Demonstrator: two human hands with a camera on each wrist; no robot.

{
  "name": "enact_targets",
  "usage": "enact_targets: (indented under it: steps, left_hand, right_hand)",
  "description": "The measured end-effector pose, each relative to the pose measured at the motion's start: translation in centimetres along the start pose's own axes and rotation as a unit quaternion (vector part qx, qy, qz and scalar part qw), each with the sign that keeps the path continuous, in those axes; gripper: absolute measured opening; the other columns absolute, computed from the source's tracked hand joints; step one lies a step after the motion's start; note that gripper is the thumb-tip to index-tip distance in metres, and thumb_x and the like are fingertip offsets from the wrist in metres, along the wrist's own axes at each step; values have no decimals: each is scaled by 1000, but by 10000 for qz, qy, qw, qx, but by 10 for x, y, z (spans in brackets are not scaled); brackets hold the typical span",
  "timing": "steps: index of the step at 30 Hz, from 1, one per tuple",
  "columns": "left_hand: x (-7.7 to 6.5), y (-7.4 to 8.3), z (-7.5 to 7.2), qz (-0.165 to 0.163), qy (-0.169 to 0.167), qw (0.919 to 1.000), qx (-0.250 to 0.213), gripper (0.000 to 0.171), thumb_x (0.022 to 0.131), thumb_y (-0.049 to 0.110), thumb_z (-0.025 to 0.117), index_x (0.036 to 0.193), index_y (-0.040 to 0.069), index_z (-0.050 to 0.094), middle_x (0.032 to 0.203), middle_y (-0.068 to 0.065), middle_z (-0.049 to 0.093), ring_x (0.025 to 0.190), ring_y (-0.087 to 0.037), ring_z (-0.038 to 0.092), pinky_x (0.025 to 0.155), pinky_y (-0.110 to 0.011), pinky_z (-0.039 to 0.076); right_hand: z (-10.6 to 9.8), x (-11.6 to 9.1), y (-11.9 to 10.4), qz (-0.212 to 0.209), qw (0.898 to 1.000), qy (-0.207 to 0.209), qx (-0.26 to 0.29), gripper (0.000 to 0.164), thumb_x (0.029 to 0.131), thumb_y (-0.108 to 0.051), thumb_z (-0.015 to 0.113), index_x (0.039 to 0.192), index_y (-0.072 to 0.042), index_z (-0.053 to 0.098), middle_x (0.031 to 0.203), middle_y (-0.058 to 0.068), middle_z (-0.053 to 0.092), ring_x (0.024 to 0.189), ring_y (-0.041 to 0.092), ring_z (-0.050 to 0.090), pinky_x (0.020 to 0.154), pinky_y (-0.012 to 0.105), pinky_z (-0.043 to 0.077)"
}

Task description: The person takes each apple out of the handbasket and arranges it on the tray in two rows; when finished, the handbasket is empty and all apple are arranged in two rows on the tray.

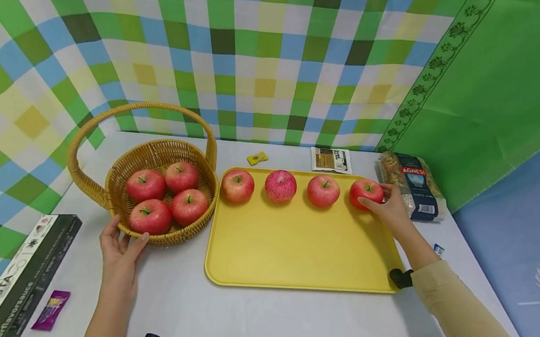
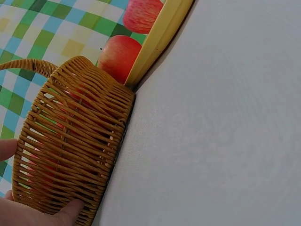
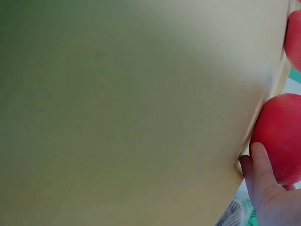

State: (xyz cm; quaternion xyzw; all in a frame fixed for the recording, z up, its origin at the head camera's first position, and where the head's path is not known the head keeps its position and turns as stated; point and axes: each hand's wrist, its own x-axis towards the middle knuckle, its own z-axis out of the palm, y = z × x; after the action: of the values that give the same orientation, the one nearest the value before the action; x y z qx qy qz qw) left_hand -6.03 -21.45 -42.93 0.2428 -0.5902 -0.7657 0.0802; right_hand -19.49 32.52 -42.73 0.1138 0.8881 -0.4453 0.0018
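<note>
My right hand (image 1: 394, 207) grips the rightmost red apple (image 1: 364, 190) between thumb and fingers, at the back right corner of the yellow tray (image 1: 291, 256). In the right wrist view the thumb and fingertips lie against that apple (image 3: 280, 136). Along the tray's back edge, to its left, runs a row of apples, one of them a speckled pinkish apple (image 1: 280, 186). My left hand (image 1: 120, 249) holds the near rim of the wicker basket (image 1: 162, 239), its thumb up at the rim and fingers against the woven side (image 2: 70, 141). Several red apples (image 1: 151, 216) lie inside the basket.
Behind the tray lie a small yellow packet (image 1: 257, 158) and a white-and-brown sachet (image 1: 331, 160). A pasta bag (image 1: 413, 186) sits beyond the right hand. At left are a long pasta box (image 1: 24, 275) and a purple packet (image 1: 51, 310). The basket's tall handle (image 1: 145, 105) arches up.
</note>
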Motion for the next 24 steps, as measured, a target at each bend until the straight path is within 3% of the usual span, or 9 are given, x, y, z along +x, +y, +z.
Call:
enact_targets:
  steps: [8,15,24]
  left_hand:
    - [0,1,0,-68,40,10000,24,77,95,9,60,149,34,12,159,8,-3,147,-15,3,109,-28,30]
    - [0,0,0,-14,25,10000,14,77,95,9,60,149,33,12,159,8,-3,147,-15,3,110,-29,29]
    - [-1,0,0,-9,1,10000,11,77,95,9,60,149,33,11,159,8,-3,146,-15,3,109,-28,30]
  right_hand:
    - [-2,-3,-4,156,9997,-179,4,95,85,-42,72,146,5,17,141,32,30,128,45,32,108,55,33]
    - [-15,-11,-14,361,9967,-713,-145,100,87,-46,68,150,4,9,149,33,21,134,48,24,108,58,30]
    - [-36,-20,-26,308,9897,-1391,134,93,95,-42,59,149,8,3,148,37,18,130,47,35,102,53,40]
